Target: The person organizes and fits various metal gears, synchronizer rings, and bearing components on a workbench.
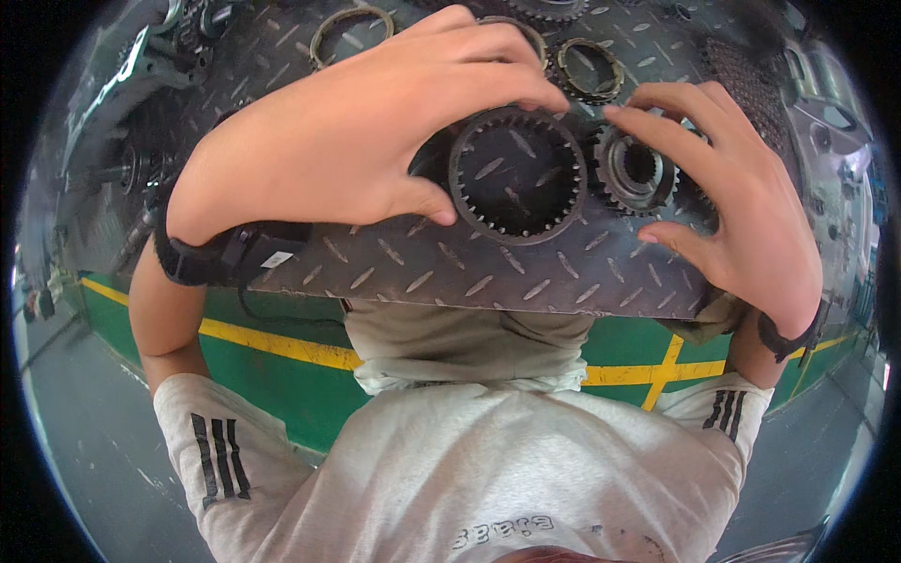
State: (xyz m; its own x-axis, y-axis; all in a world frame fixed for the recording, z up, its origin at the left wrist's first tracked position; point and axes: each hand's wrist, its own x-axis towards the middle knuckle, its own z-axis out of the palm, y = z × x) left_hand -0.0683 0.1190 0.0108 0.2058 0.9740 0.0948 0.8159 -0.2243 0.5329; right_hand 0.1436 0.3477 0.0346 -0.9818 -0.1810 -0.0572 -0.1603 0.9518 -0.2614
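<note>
A dark ring gear with inner teeth (522, 235) lies flat on the black tread-patterned bench top. My left hand (404, 122) curves around its left and far side, thumb and fingers wide apart. The thumb tip is close to the ring's left edge; whether it touches I cannot tell. Just right of the ring sits a smaller steel gear with a hub (616, 174). My right hand (727, 178) arches over that gear's right side, its fingers and thumb spread and not closed on it.
Beyond my hands lie a notched brass-coloured ring (615, 83), a thin ring (314, 47) and another toothed gear (554, 9). Dark shafts with gears (141, 174) stand at the left. A metal housing (831, 94) is at the far right. The bench's near edge runs before my lap.
</note>
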